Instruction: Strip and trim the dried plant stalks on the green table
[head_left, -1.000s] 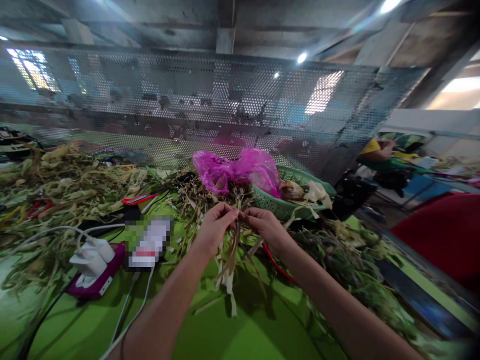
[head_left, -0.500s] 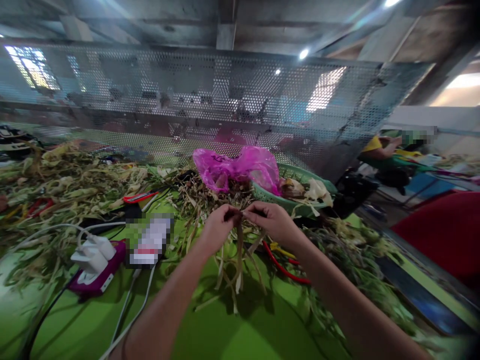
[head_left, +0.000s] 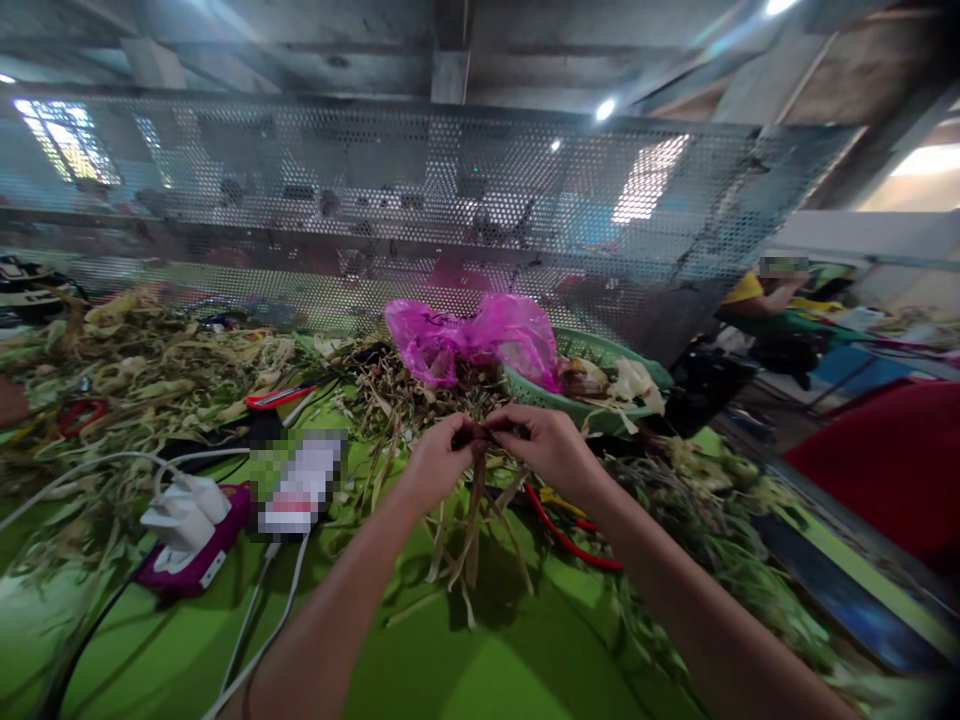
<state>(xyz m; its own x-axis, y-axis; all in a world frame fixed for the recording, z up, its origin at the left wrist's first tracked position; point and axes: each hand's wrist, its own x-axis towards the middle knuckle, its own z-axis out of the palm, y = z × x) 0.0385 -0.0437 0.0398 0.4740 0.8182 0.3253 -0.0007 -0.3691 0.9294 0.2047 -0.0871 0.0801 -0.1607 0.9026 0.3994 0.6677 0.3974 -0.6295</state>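
Observation:
My left hand (head_left: 433,466) and my right hand (head_left: 553,450) meet over the green table, fingertips almost touching. Each is closed in a pinch on dried plant strips (head_left: 472,545), whose pale, flat ends hang down and fan out below the fingers. The pinched part of the strips is hidden by the fingers. Just beyond my hands lies a heap of short dry plant scraps (head_left: 390,385). A pink plastic bag (head_left: 517,335) rests on that heap and on a green basket (head_left: 600,350) holding dry, papery leaves. Under my right forearm is a red loop-shaped handle (head_left: 566,545).
On the left are a purple power strip (head_left: 195,570) with white plugs, a phone (head_left: 300,485) with cables, an orange cutter (head_left: 279,398) and piled dry leaves (head_left: 157,350). Greener stalks (head_left: 697,520) lie right. A perforated metal screen (head_left: 375,200) stands behind. Another person's arm (head_left: 776,300) shows far right.
My hands stay nearly in place, the fingers shifting slightly on the strips. The hanging ends have swung a little left. Part of another person's skin now shows at the left edge.

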